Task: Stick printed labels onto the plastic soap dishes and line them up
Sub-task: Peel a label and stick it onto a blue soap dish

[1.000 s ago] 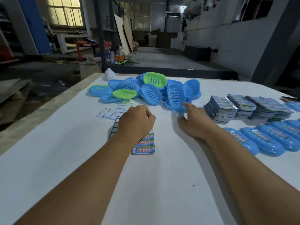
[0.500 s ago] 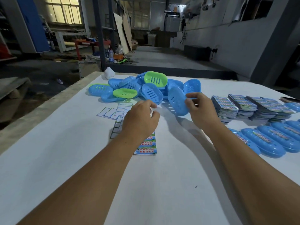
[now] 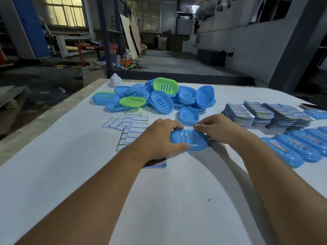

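A blue slotted soap dish (image 3: 190, 139) lies upside down between my hands at the table's middle. My left hand (image 3: 159, 137) grips its left end, thumb along the near rim. My right hand (image 3: 218, 128) pinches its far right edge. A sheet of printed labels (image 3: 156, 163) peeks out under my left wrist. Behind lies a heap of blue and green unlabelled dishes (image 3: 159, 98). At the right edge, a row of labelled blue dishes (image 3: 290, 147) runs side by side.
Peeled white backing sheets (image 3: 131, 126) lie left of my hands. Stacks of printed label sheets (image 3: 265, 114) stand at the right rear. A small white object (image 3: 115, 80) sits at the table's far edge. The white table (image 3: 53, 174) drops off at the left.
My right hand has carried a blue dish from the heap toward me. My left hand has left the label sheet and now grips the dish's left end.
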Tool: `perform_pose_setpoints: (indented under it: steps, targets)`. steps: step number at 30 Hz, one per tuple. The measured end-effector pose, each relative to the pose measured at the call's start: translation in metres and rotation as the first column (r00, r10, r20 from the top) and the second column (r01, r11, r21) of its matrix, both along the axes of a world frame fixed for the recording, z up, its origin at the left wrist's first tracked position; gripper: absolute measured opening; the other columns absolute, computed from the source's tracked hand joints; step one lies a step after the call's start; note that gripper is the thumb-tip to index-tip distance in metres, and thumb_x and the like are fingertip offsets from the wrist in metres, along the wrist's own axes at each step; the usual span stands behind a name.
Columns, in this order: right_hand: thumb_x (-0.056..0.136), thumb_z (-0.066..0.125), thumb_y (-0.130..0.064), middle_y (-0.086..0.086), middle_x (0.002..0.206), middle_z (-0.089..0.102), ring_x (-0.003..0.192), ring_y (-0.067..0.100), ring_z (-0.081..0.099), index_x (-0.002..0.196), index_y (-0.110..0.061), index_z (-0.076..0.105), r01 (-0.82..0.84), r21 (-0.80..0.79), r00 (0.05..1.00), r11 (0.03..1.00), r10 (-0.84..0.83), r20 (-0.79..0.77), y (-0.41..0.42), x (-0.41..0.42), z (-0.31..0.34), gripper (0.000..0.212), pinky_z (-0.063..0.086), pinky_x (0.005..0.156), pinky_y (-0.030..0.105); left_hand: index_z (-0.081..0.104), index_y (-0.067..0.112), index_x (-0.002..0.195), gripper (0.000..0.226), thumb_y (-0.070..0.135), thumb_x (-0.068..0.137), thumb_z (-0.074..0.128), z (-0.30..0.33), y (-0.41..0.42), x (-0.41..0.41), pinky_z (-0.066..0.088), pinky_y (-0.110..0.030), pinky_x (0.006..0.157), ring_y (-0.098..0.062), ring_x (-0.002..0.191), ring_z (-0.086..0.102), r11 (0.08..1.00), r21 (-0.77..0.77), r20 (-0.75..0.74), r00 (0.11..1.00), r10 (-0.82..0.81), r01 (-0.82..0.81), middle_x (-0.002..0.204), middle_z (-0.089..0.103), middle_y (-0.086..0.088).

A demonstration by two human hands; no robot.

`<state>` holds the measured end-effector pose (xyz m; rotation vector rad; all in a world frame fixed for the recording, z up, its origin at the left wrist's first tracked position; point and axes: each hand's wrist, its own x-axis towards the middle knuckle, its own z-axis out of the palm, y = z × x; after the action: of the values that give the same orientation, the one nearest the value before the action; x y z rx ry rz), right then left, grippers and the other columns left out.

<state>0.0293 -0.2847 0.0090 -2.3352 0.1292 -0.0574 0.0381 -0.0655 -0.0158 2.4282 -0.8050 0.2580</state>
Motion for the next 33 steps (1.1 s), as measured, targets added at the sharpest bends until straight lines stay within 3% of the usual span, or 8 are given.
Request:
perform_pose_setpoints:
  steps: [3,9,12,17,20,24,27,33]
  targets:
    - [0.08,0.079,-0.046,-0.015,0.087,0.075,0.081,0.005,0.07,0.088,-0.033,0.078,-0.115,-0.053,0.993,0.992,0.116,0.018,0.002,-0.002,0.0,0.016,0.051,0.068,0.02,0.06,0.042,0.124,0.06,0.07,0.071,0.067,0.0,0.001,-0.001,0.035,-0.02,0.075,-0.006,0.096,0.049,0.996,0.067,-0.055,0.996,0.07,-0.066,0.102,0.05,0.008]
    - [0.077,0.081,-0.051,-0.016,0.096,0.072,0.085,0.009,0.069,0.098,-0.031,0.075,-0.135,-0.115,0.99,0.984,0.138,0.022,0.01,-0.005,-0.002,0.029,0.055,0.07,0.023,0.064,0.037,0.118,0.052,0.073,0.086,0.043,0.017,0.006,-0.008,0.045,-0.037,0.084,-0.015,0.105,0.054,0.943,0.12,-0.082,0.944,0.32,-0.309,0.113,0.061,0.007]
    - [0.078,0.079,-0.053,-0.019,0.101,0.066,0.086,0.003,0.064,0.102,-0.035,0.071,-0.112,-0.166,0.991,0.98,0.122,0.05,0.011,-0.006,-0.002,0.031,0.049,0.07,0.022,0.062,0.031,0.12,0.046,0.063,0.087,0.054,0.029,0.021,-0.008,0.047,-0.035,0.081,-0.019,0.105,0.058,0.858,0.209,-0.088,0.865,0.495,-0.469,0.123,0.064,0.004]
    - [0.082,0.075,-0.054,-0.021,0.097,0.068,0.087,0.004,0.065,0.098,-0.032,0.072,-0.099,-0.192,0.987,0.976,0.121,0.103,0.017,-0.004,-0.004,0.028,0.053,0.074,0.025,0.057,0.032,0.124,0.069,0.065,0.067,0.078,0.036,0.031,-0.016,0.05,-0.034,0.085,-0.017,0.107,0.058,0.818,0.432,-0.167,0.858,0.486,-0.379,0.124,0.062,0.006]
    - [0.083,0.074,-0.053,-0.02,0.1,0.068,0.087,-0.001,0.062,0.101,-0.031,0.071,-0.082,-0.221,0.981,0.972,0.118,0.155,0.018,-0.004,-0.004,0.028,0.048,0.071,0.02,0.056,0.029,0.128,0.074,0.057,0.065,0.085,0.038,0.029,-0.016,0.051,-0.034,0.085,-0.017,0.105,0.057,0.839,0.378,-0.219,0.843,0.492,-0.392,0.125,0.06,0.005]
    - [0.084,0.074,-0.049,-0.02,0.102,0.068,0.08,-0.005,0.058,0.103,-0.032,0.07,-0.054,-0.208,0.967,0.977,0.102,0.232,0.021,-0.005,-0.004,0.025,0.04,0.065,0.013,0.064,0.019,0.1,0.042,0.031,0.069,0.09,0.037,0.032,-0.013,0.05,-0.02,0.047,-0.008,0.076,0.06,0.903,0.154,-0.417,0.802,0.427,-0.401,0.087,0.061,0.009]
    - [0.086,0.072,-0.048,-0.023,0.096,0.067,0.078,-0.005,0.059,0.098,-0.036,0.068,-0.051,-0.166,0.948,0.985,0.1,0.302,0.028,-0.007,-0.002,0.017,0.039,0.063,0.012,0.075,0.016,0.085,0.018,0.028,0.076,0.084,0.036,0.035,-0.007,0.054,-0.021,0.052,-0.006,0.07,0.068,0.919,0.099,-0.419,0.822,0.386,-0.381,0.074,0.074,0.002]
    - [0.087,0.077,-0.036,-0.016,0.089,0.076,0.082,-0.006,0.069,0.108,-0.028,0.071,-0.263,0.096,0.936,0.96,0.23,0.265,0.044,-0.017,0.004,0.023,0.05,0.072,0.014,0.072,0.026,0.081,0.013,0.038,0.082,0.078,0.039,0.028,-0.005,0.046,-0.023,0.06,0.001,0.062,0.065,0.945,-0.215,-0.396,0.907,0.146,-0.246,0.068,0.072,0.013]
